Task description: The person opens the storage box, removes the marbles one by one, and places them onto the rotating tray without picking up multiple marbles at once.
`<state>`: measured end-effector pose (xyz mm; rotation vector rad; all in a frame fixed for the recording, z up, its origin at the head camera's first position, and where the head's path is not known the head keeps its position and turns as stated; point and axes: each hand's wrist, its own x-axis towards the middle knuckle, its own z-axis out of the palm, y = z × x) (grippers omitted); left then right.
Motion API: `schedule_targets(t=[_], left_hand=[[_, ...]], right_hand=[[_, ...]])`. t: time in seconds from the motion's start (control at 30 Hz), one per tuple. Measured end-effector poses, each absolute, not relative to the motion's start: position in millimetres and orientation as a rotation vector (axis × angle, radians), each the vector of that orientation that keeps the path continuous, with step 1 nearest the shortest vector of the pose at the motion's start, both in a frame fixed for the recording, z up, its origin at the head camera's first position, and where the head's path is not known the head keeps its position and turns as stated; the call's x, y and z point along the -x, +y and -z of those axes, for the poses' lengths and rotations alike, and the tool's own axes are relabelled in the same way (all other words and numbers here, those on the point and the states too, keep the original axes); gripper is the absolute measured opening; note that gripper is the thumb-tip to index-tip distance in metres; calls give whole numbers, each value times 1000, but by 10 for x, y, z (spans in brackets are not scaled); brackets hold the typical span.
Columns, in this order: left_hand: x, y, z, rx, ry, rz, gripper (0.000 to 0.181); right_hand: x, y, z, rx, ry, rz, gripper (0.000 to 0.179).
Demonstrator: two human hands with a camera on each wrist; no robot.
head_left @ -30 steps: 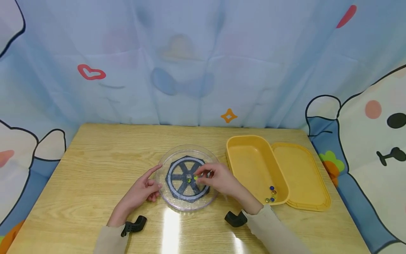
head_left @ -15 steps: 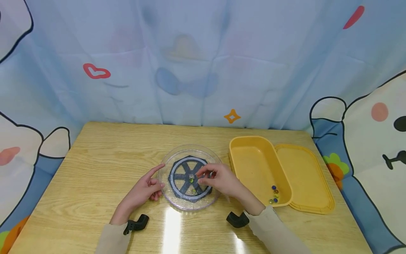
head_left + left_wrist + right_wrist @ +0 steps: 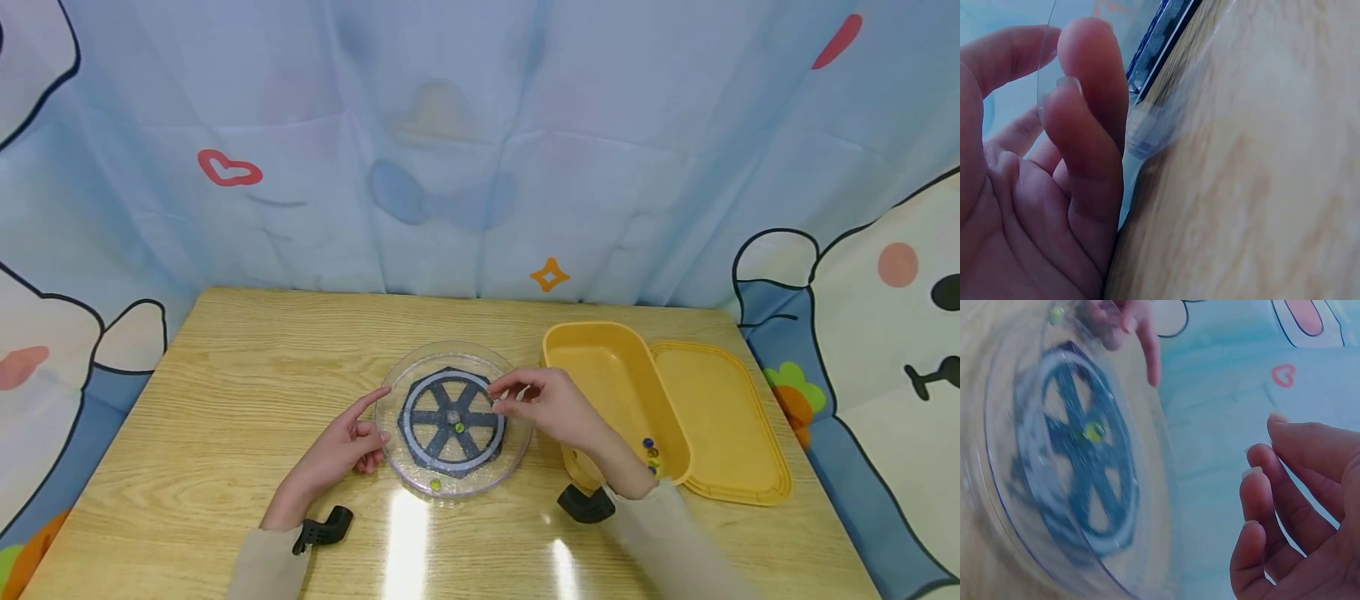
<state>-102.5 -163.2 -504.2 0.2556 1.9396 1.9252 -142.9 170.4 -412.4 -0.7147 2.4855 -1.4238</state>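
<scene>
Head view — my R hand (image 3: 551,406), fingers loosely curled, empty, by clear dish (image 3: 450,354) on table (image 3: 300,358); L hand (image 3: 336,454), spread, touches rim. Two marbles (image 3: 459,427) in. Step prob. placing — next calls for another from tub (image 3: 592,367).

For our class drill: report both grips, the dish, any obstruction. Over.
Left grip touching clear dish. Right grip above dish's right side, nothing seen in it. Two yellow-green marbles in dish. No obstruction seen.

Clear dish (image 3: 442,356) with yellow-green marbles (image 3: 436,484); dark-blue, pale-ringed wheel (image 3: 427,417) through it; yellow box (image 3: 600,367) right of it; light-blue cartoon-print curtain (image 3: 637,150) behind it.
</scene>
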Motion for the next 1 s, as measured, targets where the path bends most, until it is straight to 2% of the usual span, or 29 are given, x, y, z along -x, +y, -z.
schedule_targets(t=[0.3,0.5,0.77,1.0], left_hand=[[1035,-1642,5062,-287,1948,-1919,72],[1032,-1644,5059,-266,1942,-1924,72],[1028,-1645,5046,-254,1956,-1916,71],[1026,-1631,5045,-248,1950,-1916,72]], right_hand=[[1582,2196,4028,730,2554,1475,18],[1647,2540,4029,607,2507,1498,23],[1784,2784,4139,488,2494,1407,24],[1941,2897,4332,539,2355,1313,22]])
